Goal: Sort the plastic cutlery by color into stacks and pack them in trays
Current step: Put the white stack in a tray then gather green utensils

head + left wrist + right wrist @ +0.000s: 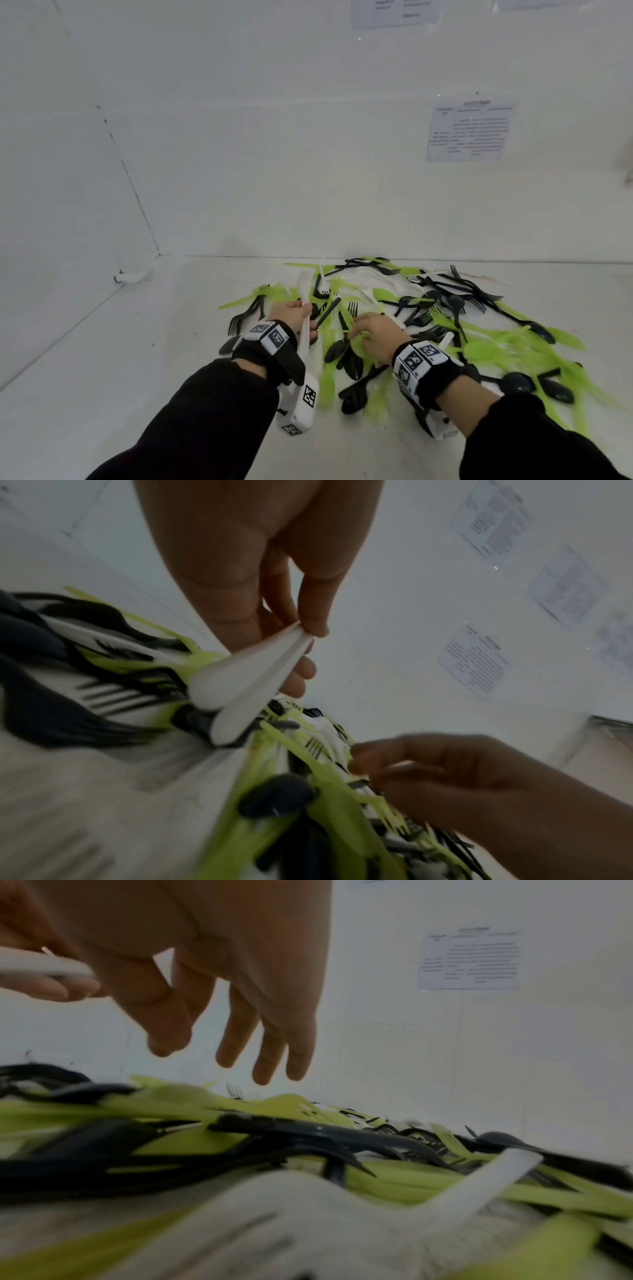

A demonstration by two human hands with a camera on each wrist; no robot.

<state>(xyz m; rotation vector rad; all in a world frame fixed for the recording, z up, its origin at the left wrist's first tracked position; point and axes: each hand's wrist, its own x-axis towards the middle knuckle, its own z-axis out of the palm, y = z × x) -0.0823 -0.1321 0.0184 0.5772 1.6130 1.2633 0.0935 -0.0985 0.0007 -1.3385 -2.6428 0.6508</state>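
A mixed pile of green, black and white plastic cutlery (428, 308) lies on the white table (137, 342). At the pile's left edge my left hand (306, 320) grips a small bundle of white cutlery (303, 337). In the left wrist view the fingers (313, 615) pinch two white pieces (250, 674) by their handles. My right hand (358, 331) hovers over the middle of the pile. Its fingers (240, 1047) hang straight and relaxed just above green and black forks (291, 1123), holding nothing. No tray is in view.
White walls close the table at the back and on the left, meeting in a corner (159, 254). Printed sheets (471, 132) hang on the back wall. Bare tabletop lies left of and in front of the pile. A small white clip-like thing (132, 275) sits by the left wall.
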